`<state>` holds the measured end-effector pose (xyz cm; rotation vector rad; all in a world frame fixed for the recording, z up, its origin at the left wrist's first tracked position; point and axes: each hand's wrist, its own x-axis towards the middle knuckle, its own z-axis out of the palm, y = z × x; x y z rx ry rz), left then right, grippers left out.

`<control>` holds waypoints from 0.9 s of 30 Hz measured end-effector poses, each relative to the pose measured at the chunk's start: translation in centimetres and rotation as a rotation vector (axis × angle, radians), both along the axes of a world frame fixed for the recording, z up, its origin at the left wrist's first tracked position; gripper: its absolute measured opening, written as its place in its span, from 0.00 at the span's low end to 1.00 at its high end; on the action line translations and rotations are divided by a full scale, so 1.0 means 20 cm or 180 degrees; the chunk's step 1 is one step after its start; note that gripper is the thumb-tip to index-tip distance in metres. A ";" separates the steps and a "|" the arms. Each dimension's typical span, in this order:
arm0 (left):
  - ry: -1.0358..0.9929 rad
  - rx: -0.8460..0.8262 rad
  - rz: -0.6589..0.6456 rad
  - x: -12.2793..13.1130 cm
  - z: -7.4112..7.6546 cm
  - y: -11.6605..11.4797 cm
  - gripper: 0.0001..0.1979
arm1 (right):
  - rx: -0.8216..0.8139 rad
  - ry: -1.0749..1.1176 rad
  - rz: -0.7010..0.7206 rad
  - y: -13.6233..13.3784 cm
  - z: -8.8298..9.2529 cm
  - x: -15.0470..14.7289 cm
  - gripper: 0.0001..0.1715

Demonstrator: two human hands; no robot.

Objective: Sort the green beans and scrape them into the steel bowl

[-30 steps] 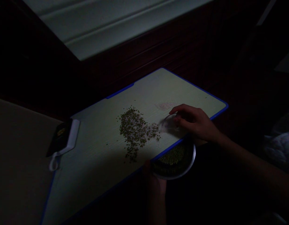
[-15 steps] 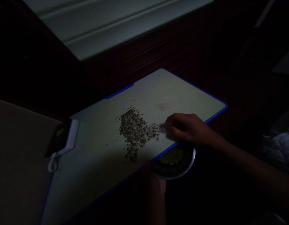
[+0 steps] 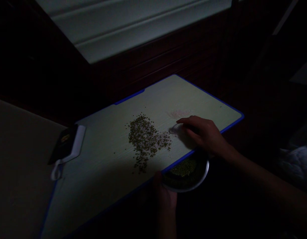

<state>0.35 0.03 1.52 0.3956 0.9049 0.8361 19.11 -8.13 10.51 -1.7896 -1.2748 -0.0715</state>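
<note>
The pale board point(image 3: 106, 156) with the blue edge holds a heap of little green beans point(image 3: 143, 141) near its middle. At the board's near edge the left hand point(image 3: 163, 194) grips a round dish point(image 3: 187, 174) of beans. The right hand point(image 3: 205, 134), fingers curled, rests on the board beside the heap; I think it is sorting beans, and next must slide some off the edge into the dish.

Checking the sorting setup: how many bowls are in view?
1: a metal bowl of green grains, held by the left hand below the board's near edge. Darkness may hide others.

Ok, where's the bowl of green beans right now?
In the head view the bowl sits just below the board's near blue edge, held by the left hand, under the right hand.
</note>
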 end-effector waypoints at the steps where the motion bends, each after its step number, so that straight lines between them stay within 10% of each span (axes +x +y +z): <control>1: -0.0011 0.0006 0.0007 0.00 0.00 0.00 0.31 | 0.0015 0.0008 0.0044 0.00 0.00 0.00 0.18; 27: 0.0034 0.0000 0.0103 0.00 0.02 -0.01 0.27 | 0.0051 0.0125 -0.0013 -0.02 0.00 0.01 0.14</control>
